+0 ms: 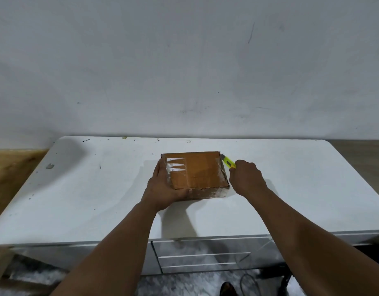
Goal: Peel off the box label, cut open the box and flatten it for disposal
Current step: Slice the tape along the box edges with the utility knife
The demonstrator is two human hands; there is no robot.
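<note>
Two forearms reach in from the near edge. Left hand [163,189]: grip wrapped on the near-left corner of the single cardboard box [197,171], thumb along its front face. Right hand [247,177]: grip closed round one yellow utility knife [228,162], tip at the box's far-right corner. The box sits mid-table [77,199], toward the rear edge; bare white surface extends on both sides. A glossy taped label [176,165] covers the lid's left part.
</note>
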